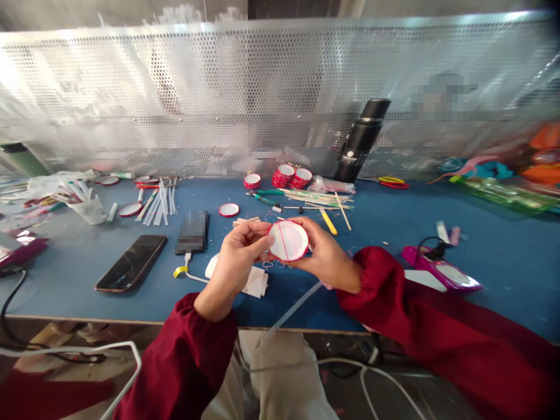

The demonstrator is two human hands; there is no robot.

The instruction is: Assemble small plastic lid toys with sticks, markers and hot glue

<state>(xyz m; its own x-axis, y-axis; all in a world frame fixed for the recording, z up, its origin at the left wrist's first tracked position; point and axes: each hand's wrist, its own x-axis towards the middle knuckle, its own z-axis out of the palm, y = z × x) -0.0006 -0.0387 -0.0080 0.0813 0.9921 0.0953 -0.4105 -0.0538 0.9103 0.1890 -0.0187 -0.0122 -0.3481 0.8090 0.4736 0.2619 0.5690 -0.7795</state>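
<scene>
I hold a small round disc (287, 240), white with a red rim and a thin red line across its face, above the blue table (385, 233). My left hand (234, 262) pinches its left edge with closed fingers. My right hand (326, 254) grips its right edge from behind, fingers curled. Both sleeves are dark red. A folded white paper (256, 283) lies on the table just under my left hand.
Similar red-rimmed discs (228, 209) and red cups (291, 175) sit further back, with wooden sticks (319, 201), pliers (266, 198) and a yellow tool (328, 221). Two phones (131, 262) lie at left, white sticks (160, 201) beyond. A black flask (361, 140) leans on the perforated screen (262, 87). A pink device (441, 271) lies at right.
</scene>
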